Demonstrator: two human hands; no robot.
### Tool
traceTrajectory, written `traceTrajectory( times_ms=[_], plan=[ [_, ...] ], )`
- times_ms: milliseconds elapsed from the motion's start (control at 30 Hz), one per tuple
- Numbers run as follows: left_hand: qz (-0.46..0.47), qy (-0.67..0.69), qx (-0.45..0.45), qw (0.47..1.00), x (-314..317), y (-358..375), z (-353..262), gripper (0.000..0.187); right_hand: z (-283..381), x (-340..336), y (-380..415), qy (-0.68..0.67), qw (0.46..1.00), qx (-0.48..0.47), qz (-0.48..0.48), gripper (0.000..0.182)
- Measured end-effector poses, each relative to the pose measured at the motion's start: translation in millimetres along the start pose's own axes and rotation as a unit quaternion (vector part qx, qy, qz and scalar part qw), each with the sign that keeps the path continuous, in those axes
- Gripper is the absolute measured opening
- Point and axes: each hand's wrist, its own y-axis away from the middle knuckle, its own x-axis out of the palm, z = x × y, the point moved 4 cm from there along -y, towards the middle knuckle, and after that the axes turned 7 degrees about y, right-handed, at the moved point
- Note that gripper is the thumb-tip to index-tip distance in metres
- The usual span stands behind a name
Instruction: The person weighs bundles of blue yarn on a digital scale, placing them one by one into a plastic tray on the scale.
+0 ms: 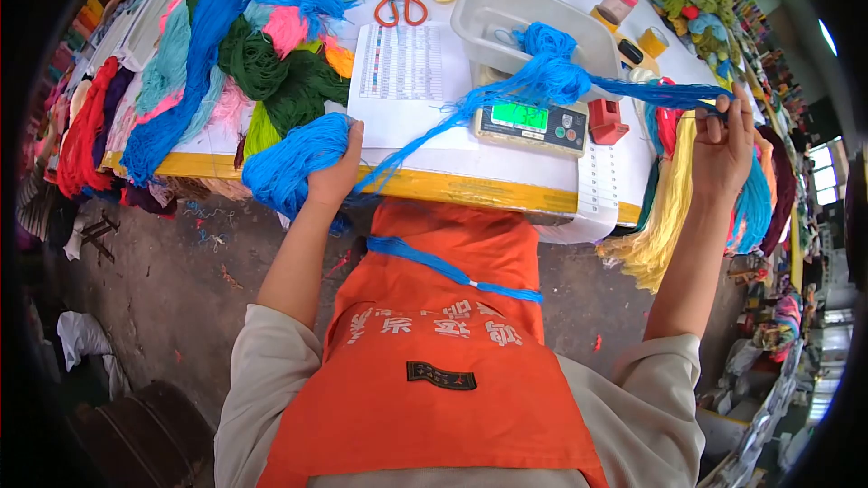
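A: Head view. Where does the blue yarn [559,79] lie with respect to the hands?

B: Its clump lies in the plastic tray [476,20] on the scale [490,134], beyond the left hand [333,173] and to its right; from the right hand [723,149], it lies to the left and slightly beyond.

A: And the long axis?

B: Roughly crosswise. One tail runs from the clump rightward to the right hand; the other slants nearer the body, down to the left wrist.

A: State of each hand?

B: The left is curled round a thick blue skein [294,163] at the table edge [452,184]. The right has its fingers closed on the narrow tail end.

A: Which is nearer the clump?

B: The right, allowing for the wide lens, which bends distances toward the rim. Whether the slanting tail joins the skein behind the left wrist cannot be told.
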Motion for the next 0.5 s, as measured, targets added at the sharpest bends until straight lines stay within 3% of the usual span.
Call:
traceTrajectory(
  times_ms=[167, 300, 500],
  plan=[
    [0.015, -0.013, -0.016, 1.0, 0.8, 0.6, 2.9, 0.023, -7.4, 24.2, 30.3, 0.044, 0.994, 0.086, -0.045, 0.027],
    [0.006, -0.009, 0.0, 1.0, -0.8, -0.6, -2.3, 0.023, -33.8, 49.2, 61.7, -0.008, 0.988, 0.151, 0.026, 0.021],
    [0.027, -0.001, -0.027, 0.999, 4.4, 3.3, 11.7, 0.022, -72.1, 90.7, 110.4, -0.002, 0.97, 0.239, 0.052, 0.017]
  ],
)
